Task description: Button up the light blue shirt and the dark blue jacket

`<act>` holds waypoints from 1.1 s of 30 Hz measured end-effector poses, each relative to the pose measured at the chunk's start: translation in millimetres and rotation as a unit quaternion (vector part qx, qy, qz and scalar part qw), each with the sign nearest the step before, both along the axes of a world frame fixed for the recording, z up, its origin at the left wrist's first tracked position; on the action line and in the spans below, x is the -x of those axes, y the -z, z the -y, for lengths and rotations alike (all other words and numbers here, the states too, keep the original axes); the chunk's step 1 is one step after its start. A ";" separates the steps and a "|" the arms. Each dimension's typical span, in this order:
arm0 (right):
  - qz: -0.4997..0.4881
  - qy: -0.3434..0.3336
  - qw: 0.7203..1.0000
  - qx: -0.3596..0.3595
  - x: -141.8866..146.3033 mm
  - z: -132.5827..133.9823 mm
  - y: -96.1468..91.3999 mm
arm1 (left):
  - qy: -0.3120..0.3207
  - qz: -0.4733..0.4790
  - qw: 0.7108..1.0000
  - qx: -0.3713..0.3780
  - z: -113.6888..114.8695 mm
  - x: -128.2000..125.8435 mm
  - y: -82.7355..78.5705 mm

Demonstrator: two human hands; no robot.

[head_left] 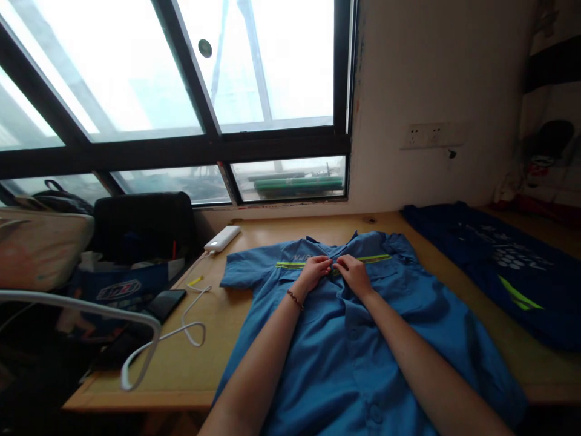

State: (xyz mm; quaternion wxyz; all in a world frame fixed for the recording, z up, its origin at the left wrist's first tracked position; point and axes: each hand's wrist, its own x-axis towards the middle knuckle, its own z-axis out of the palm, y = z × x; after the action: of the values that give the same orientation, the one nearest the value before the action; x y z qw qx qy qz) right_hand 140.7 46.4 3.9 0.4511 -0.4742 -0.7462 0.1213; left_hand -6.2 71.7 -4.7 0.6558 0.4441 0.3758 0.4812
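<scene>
A blue short-sleeved work shirt (308, 339) with a yellow-green stripe across its chest lies spread on the table, collar toward the window. At the upper front placket, my left hand (315, 270) pinches the cloth, a beaded bracelet on its wrist. Close beside it, my right hand (353, 274) pinches the other side of the placket. The fingertips of both hands nearly meet; whatever small part lies between them is hidden. Further down the placket, a button (374, 414) shows near the lower edge of the view.
On the wooden table (213, 345) lie a white power bank (222, 238) with a white cable (184, 327), and a dark phone (169, 303). A dark blue garment (490, 260) lies at the right. Bags and a black chair (144, 221) stand at the left, below the window.
</scene>
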 end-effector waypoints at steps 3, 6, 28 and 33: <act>-0.054 0.006 0.998 0.023 0.9 -0.7 0.8 | 0.000 0.003 1.000 0.005 0.3 1.3 1.3; -0.125 -0.006 0.990 0.067 1.5 -6.2 6.7 | -0.004 0.021 1.000 0.020 -0.3 2.1 2.7; -0.179 -0.033 0.967 0.177 5.2 -16.6 20.3 | -0.033 0.048 0.998 0.024 4.9 -0.9 -1.9; -0.302 -0.026 0.913 0.272 9.6 -15.5 16.9 | -0.028 0.084 0.995 0.045 2.6 -0.8 -1.2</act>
State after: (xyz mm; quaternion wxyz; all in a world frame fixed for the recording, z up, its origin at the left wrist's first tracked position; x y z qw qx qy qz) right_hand 131.1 61.9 -12.9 0.5050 -0.5000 -0.5245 0.4688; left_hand -5.4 69.0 -3.5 0.6906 0.3618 0.3528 0.5173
